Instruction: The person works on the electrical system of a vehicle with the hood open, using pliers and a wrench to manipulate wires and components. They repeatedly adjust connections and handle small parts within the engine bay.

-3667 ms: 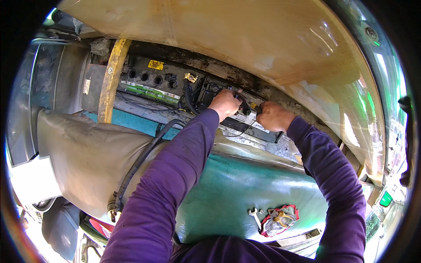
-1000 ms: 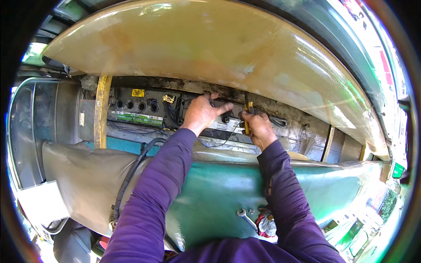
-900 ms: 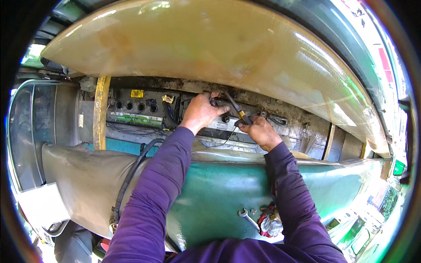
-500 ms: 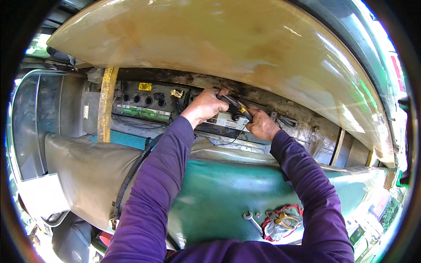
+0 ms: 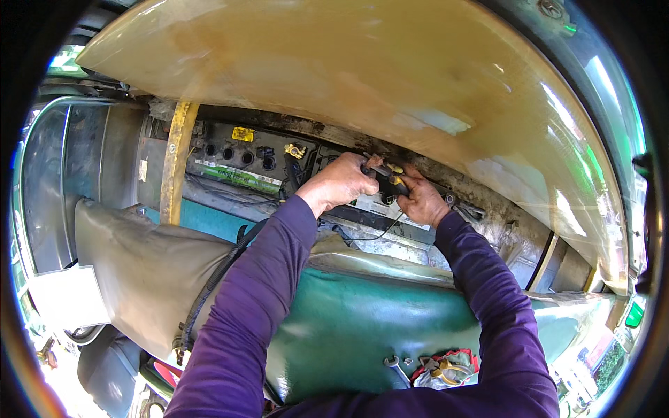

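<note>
Dark batteries [image 5: 244, 150] with caps, a yellow label and a brass terminal [image 5: 295, 151] lie in a long compartment. My left hand [image 5: 341, 181] is closed at the top of the right-hand battery, gripping a dark piece, perhaps a cable end, mostly hidden by the fingers. My right hand [image 5: 420, 200] is closed round black-and-yellow pliers [image 5: 394, 177], whose jaws point up and left to my left fingertips. Thin wires [image 5: 376, 230] run below both hands.
A curved tan lid [image 5: 362, 56] overhangs the compartment, with a yellow bar [image 5: 178, 160] at left. In front lie a tan pad [image 5: 132, 265] with a black hose [image 5: 219, 279] and a green cushion [image 5: 376, 306] bearing a wrench [image 5: 396, 371] and a red-edged cloth bundle [image 5: 442, 369]. A white board [image 5: 66, 296] stands left.
The pliers, upright about a second ago, now slant leftward to my left fingers, held in my right hand. Since half a second ago both hands have shifted slightly in the picture, along with the view.
</note>
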A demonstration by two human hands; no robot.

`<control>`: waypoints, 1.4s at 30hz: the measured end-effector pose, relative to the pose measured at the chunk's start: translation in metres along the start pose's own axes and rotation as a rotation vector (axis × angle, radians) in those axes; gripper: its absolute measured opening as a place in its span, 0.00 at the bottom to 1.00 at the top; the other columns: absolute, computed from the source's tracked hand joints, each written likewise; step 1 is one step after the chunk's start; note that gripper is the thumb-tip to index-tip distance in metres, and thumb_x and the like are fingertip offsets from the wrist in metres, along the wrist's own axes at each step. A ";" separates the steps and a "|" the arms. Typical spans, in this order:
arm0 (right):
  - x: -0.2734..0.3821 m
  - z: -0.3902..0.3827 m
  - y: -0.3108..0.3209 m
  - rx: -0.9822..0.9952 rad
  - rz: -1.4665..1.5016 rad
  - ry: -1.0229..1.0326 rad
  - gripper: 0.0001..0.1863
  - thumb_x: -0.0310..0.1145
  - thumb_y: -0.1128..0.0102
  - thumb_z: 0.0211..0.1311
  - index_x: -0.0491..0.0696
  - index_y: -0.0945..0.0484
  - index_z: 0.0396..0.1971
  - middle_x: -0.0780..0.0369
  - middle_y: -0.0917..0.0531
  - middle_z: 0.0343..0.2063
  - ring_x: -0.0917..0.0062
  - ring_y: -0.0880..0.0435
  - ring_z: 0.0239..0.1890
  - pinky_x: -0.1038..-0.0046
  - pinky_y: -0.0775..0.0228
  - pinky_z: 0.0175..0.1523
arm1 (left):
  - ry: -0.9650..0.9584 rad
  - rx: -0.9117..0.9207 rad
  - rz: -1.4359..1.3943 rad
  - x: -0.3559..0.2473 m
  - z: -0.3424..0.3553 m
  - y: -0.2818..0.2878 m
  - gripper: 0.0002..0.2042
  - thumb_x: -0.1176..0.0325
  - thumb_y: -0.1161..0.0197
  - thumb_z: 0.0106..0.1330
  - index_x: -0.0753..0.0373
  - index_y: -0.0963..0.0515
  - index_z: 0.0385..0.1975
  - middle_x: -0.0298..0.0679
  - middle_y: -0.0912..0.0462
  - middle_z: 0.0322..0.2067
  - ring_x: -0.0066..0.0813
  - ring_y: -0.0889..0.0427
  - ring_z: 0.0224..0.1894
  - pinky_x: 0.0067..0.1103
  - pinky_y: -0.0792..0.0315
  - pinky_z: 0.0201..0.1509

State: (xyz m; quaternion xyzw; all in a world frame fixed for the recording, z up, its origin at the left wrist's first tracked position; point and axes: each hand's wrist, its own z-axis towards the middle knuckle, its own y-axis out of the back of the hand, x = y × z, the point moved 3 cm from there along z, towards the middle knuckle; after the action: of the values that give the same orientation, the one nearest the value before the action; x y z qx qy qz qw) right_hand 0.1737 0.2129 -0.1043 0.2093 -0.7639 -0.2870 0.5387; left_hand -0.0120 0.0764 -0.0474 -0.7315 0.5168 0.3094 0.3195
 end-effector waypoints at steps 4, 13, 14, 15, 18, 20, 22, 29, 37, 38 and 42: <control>0.007 0.001 0.004 -0.062 -0.046 0.049 0.22 0.35 0.37 0.60 0.38 0.21 0.51 0.36 0.30 0.60 0.43 0.28 0.62 0.58 0.34 0.68 | 0.039 0.031 -0.025 0.005 0.001 -0.001 0.06 0.75 0.32 0.50 0.69 0.21 0.26 0.29 0.28 0.20 0.17 0.34 0.22 0.24 0.38 0.23; 0.071 -0.032 0.027 0.120 -0.106 -0.268 0.20 0.46 0.47 0.75 0.43 0.17 0.46 0.42 0.19 0.37 0.46 0.18 0.44 0.54 0.24 0.52 | -0.004 -0.078 0.467 0.017 0.017 -0.014 0.17 0.65 0.31 0.54 0.75 0.18 0.34 0.53 0.15 0.29 0.44 0.15 0.33 0.34 0.23 0.42; 0.085 -0.036 0.032 0.242 -0.058 -0.356 0.19 0.45 0.47 0.75 0.44 0.17 0.45 0.44 0.18 0.35 0.48 0.17 0.41 0.55 0.23 0.49 | 0.006 -0.096 0.576 0.020 0.017 -0.017 0.18 0.64 0.31 0.54 0.75 0.19 0.37 0.56 0.15 0.31 0.49 0.15 0.36 0.36 0.23 0.44; 0.099 -0.039 0.036 0.367 0.010 -0.514 0.18 0.43 0.48 0.76 0.44 0.17 0.45 0.46 0.17 0.34 0.50 0.16 0.38 0.56 0.22 0.47 | 0.033 -0.102 0.699 0.024 0.018 -0.020 0.20 0.62 0.31 0.54 0.74 0.19 0.39 0.59 0.15 0.33 0.55 0.14 0.39 0.38 0.22 0.46; 0.132 -0.023 0.069 0.461 0.493 -0.866 0.18 0.44 0.43 0.70 0.43 0.21 0.41 0.57 0.22 0.27 0.64 0.19 0.29 0.57 0.22 0.40 | 0.024 -0.172 0.766 0.029 0.014 -0.028 0.18 0.62 0.35 0.58 0.71 0.17 0.41 0.62 0.16 0.41 0.58 0.16 0.48 0.41 0.22 0.54; 0.144 0.007 0.082 0.556 0.891 -1.080 0.18 0.48 0.43 0.69 0.46 0.25 0.40 0.58 0.23 0.33 0.64 0.21 0.32 0.47 0.23 0.40 | -0.105 -0.190 0.851 0.025 0.011 -0.033 0.17 0.64 0.36 0.59 0.69 0.17 0.44 0.60 0.15 0.42 0.55 0.15 0.48 0.41 0.21 0.55; 0.150 0.016 0.099 0.672 1.007 -1.072 0.17 0.45 0.44 0.68 0.45 0.24 0.39 0.59 0.24 0.31 0.66 0.22 0.31 0.50 0.23 0.39 | -0.090 -0.157 0.804 0.021 0.011 -0.031 0.18 0.61 0.36 0.59 0.68 0.17 0.44 0.59 0.15 0.42 0.55 0.15 0.48 0.40 0.21 0.55; 0.080 -0.071 0.087 0.405 -0.059 -0.605 0.22 0.34 0.41 0.56 0.39 0.21 0.49 0.41 0.20 0.48 0.48 0.19 0.50 0.59 0.26 0.61 | -0.069 -0.183 0.621 0.005 0.009 -0.016 0.21 0.55 0.35 0.61 0.68 0.17 0.44 0.63 0.16 0.40 0.61 0.17 0.46 0.40 0.22 0.52; -0.003 -0.043 0.023 0.029 -0.171 -0.151 0.33 0.29 0.38 0.51 0.38 0.28 0.61 0.36 0.41 0.70 0.37 0.43 0.72 0.59 0.43 0.77 | -0.064 -0.022 0.493 0.005 0.010 -0.008 0.20 0.54 0.40 0.70 0.69 0.18 0.45 0.61 0.15 0.37 0.55 0.16 0.40 0.36 0.24 0.47; -0.008 -0.039 0.019 0.017 -0.120 -0.128 0.32 0.29 0.39 0.51 0.39 0.27 0.60 0.36 0.42 0.70 0.37 0.43 0.72 0.58 0.43 0.76 | -0.039 0.027 0.540 0.004 0.009 -0.008 0.20 0.55 0.40 0.71 0.69 0.18 0.44 0.60 0.15 0.37 0.51 0.15 0.40 0.34 0.25 0.47; -0.025 -0.026 0.013 -0.018 -0.156 -0.043 0.32 0.28 0.37 0.48 0.39 0.26 0.59 0.40 0.38 0.70 0.43 0.36 0.70 0.59 0.39 0.74 | -0.228 0.081 0.549 -0.008 0.001 -0.008 0.20 0.56 0.40 0.71 0.72 0.20 0.44 0.58 0.15 0.37 0.48 0.17 0.39 0.32 0.26 0.47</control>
State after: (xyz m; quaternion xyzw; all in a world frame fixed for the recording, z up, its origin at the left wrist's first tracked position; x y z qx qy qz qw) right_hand 0.2068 0.2326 -0.1071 0.2571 -0.7542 -0.3394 0.4999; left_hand -0.0070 0.0837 -0.0413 -0.5115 0.6680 0.4436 0.3087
